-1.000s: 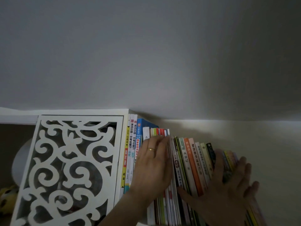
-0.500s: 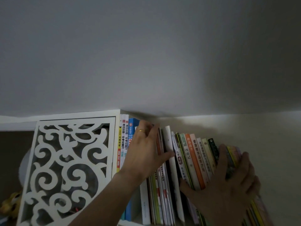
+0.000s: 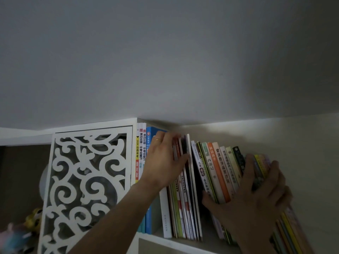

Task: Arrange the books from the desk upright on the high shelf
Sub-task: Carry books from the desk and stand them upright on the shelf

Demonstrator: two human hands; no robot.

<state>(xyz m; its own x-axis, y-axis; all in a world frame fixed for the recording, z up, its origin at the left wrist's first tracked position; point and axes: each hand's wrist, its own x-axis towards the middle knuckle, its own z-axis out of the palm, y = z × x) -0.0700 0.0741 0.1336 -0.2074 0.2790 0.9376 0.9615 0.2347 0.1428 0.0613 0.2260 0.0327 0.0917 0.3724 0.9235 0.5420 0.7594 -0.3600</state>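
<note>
Books: the row [image 3: 185,195] stands on the high shelf [image 3: 183,243], filling it from the left end panel toward the right; the left group is upright, the right group [image 3: 220,171] leans left.
Left hand: the left hand [image 3: 163,160] lies against the tall thin spines, fingers hooked over their top edges and thumb pressed on their faces, clamped on that group.
Right hand: the right hand [image 3: 256,195] has fingers spread flat against the leaning spines, pressing, gripping nothing.
Change: a second ago the left group slanted with the rest; now it stands straight and a dark gap has opened between the groups.
Meaning: likely straightening is half done; the right group remains.
Surroundings: the white fretwork panel [image 3: 86,184] borders the shelf's left end.
</note>
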